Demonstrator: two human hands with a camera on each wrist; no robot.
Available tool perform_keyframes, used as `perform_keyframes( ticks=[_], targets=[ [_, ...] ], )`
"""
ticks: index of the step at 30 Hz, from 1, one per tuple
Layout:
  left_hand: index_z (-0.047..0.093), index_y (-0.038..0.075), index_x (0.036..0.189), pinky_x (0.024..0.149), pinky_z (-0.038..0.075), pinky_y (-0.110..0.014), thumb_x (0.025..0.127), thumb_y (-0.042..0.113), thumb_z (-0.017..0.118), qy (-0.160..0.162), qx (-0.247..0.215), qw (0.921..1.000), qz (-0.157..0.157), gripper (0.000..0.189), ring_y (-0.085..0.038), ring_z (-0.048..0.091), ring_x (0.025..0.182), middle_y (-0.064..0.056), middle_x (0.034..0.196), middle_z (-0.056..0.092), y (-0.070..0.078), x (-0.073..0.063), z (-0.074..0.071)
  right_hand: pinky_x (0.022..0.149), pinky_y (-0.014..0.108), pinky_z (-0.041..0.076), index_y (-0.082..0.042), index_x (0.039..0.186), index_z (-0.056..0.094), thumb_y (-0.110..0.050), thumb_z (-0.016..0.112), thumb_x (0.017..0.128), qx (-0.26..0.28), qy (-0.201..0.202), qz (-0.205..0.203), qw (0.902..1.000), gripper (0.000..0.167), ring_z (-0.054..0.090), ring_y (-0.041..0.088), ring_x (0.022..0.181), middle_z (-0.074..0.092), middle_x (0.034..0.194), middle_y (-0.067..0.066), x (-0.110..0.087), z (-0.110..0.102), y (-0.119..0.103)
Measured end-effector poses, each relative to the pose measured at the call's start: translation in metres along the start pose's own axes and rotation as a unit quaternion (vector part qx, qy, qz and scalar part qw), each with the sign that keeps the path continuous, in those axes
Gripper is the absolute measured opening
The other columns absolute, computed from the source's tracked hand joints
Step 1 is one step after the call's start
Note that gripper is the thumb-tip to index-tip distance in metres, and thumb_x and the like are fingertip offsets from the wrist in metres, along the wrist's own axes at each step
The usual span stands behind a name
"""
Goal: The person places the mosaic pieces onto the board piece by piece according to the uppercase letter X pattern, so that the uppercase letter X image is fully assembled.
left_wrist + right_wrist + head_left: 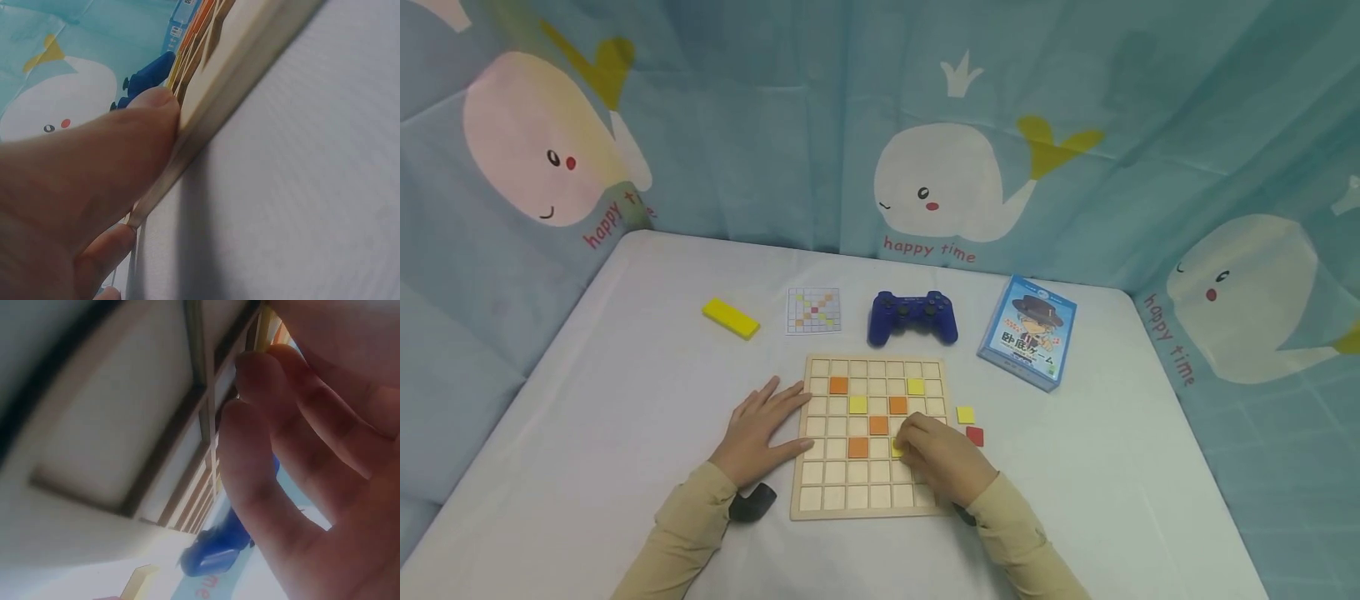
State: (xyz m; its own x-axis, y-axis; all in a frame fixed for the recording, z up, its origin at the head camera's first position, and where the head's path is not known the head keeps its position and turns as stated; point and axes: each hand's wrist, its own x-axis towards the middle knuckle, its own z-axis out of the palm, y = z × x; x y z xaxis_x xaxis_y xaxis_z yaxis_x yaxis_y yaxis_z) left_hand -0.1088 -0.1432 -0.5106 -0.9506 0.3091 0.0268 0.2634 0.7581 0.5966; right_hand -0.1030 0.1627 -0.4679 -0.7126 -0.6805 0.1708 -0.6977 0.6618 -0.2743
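A wooden grid board (857, 498) lies on the table with several orange tiles (858, 447) and a few yellow tiles (858, 404) set in its cells. My right hand (946, 454) is over the board's right half, fingertips pinching a yellow tile (896, 448) at a cell; the fingers cover most of it. In the right wrist view only the edge of this yellow tile (265, 325) shows between the fingertips. My left hand (758, 433) rests at the board's left edge, fingers extended and thumb touching the rim, as the thumb (150, 125) shows in the left wrist view.
A loose yellow tile (966, 415) and a red tile (974, 437) lie right of the board. Behind it are a yellow block (731, 318), a printed pattern card (814, 312), a blue game controller (913, 317) and a blue box (1028, 333). A whale-print curtain (820, 125) hangs behind.
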Motion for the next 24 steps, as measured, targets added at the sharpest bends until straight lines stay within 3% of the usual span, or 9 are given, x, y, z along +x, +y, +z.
perform_keyframes(
  ticks=[9, 13, 16, 20, 24],
  targets=[
    [0.047, 0.016, 0.142, 0.116, 0.009, -0.058, 0.082, 0.044, 0.071, 0.011, -0.005, 0.9997, 0.021, 0.070, -0.037, 0.017, 0.145, -0.007, 0.152, 0.038, 0.004, 0.003, 0.004, 0.083, 0.024, 0.055, -0.012, 0.096, 0.065, -0.009, 0.074, 0.083, 0.014, -0.021, 0.031, 0.9992, 0.016, 0.063, 0.011, 0.095, 0.060, 0.101, -0.004, -0.002, -0.001, 0.003],
    [0.048, 0.016, 0.141, 0.115, 0.010, -0.060, 0.078, 0.047, 0.073, 0.016, -0.015, 0.9990, 0.038, 0.074, -0.039, 0.018, 0.144, -0.011, 0.153, 0.034, 0.011, -0.008, 0.011, 0.081, 0.024, 0.055, -0.013, 0.099, 0.065, -0.014, 0.073, 0.085, 0.025, -0.014, 0.053, 0.9982, 0.016, 0.063, 0.010, 0.094, 0.060, 0.105, -0.004, -0.008, -0.003, 0.008],
    [0.049, 0.017, 0.140, 0.113, 0.011, -0.062, 0.074, 0.053, 0.074, 0.010, -0.018, 0.9989, 0.042, 0.079, -0.041, 0.018, 0.143, -0.014, 0.154, 0.032, 0.017, -0.021, 0.017, 0.077, 0.027, 0.057, -0.013, 0.100, 0.065, -0.017, 0.073, 0.086, 0.013, 0.024, 0.106, 0.9940, 0.017, 0.064, 0.010, 0.089, 0.061, 0.102, -0.004, -0.016, -0.011, 0.018],
    [0.051, 0.019, 0.138, 0.113, 0.011, -0.060, 0.068, 0.057, 0.078, 0.014, -0.025, 0.9992, 0.029, 0.084, -0.039, 0.019, 0.143, -0.013, 0.154, 0.032, 0.022, -0.031, 0.020, 0.069, 0.033, 0.056, -0.006, 0.102, 0.065, -0.017, 0.072, 0.085, -0.021, 0.070, 0.235, 0.9693, 0.021, 0.062, 0.015, 0.078, 0.062, 0.092, 0.003, -0.027, -0.026, 0.037],
    [0.053, 0.020, 0.136, 0.112, 0.012, -0.059, 0.066, 0.057, 0.078, 0.021, -0.023, 0.9993, 0.017, 0.083, -0.038, 0.019, 0.143, -0.010, 0.154, 0.033, 0.021, -0.033, 0.015, 0.062, 0.034, 0.051, 0.001, 0.111, 0.061, -0.024, 0.072, 0.086, 0.012, 0.032, 0.343, 0.9386, 0.037, 0.056, 0.016, 0.069, 0.059, 0.088, 0.008, -0.031, -0.031, 0.053]
  ],
)
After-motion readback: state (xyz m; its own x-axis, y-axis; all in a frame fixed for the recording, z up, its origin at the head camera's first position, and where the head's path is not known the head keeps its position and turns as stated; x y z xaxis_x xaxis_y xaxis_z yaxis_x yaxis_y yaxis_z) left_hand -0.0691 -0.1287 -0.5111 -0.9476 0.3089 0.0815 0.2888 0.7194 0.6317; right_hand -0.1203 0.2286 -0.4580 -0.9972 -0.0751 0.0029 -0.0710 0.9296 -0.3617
